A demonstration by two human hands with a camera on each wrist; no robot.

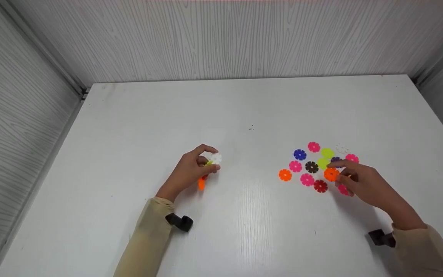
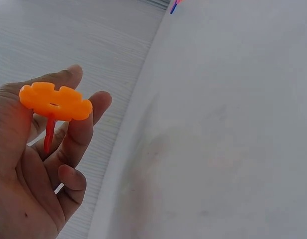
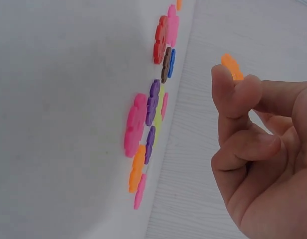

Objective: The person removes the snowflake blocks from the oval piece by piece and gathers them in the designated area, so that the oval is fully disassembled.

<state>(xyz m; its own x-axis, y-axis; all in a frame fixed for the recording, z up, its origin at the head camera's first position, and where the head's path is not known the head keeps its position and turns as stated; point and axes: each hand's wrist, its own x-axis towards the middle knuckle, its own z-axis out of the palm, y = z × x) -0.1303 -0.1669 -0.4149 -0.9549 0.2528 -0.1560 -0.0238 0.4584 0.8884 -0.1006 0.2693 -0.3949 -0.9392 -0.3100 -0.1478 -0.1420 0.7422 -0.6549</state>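
Observation:
My left hand (image 1: 186, 171) grips a small chain of interlocked notched plastic discs left of the table's middle. A white disc (image 1: 216, 158) tops it, with yellow and red parts partly hidden by the fingers. At its lower end hangs an orange disc (image 2: 56, 102), slotted onto a red disc (image 2: 49, 135) in the left wrist view. On the right, my right hand (image 1: 371, 186) pinches another orange disc (image 1: 331, 174) between thumb and fingertips. It is held above the loose discs; in the right wrist view, fingers cover most of this orange disc (image 3: 232, 66).
Several loose notched discs lie flat around the right hand, among them a blue disc (image 1: 300, 154), a black-brown disc (image 1: 312, 167), a red disc (image 1: 320, 186) and pink ones. Pale wood-grain panels (image 1: 221, 38) border the white table (image 1: 244, 104) at the back and sides.

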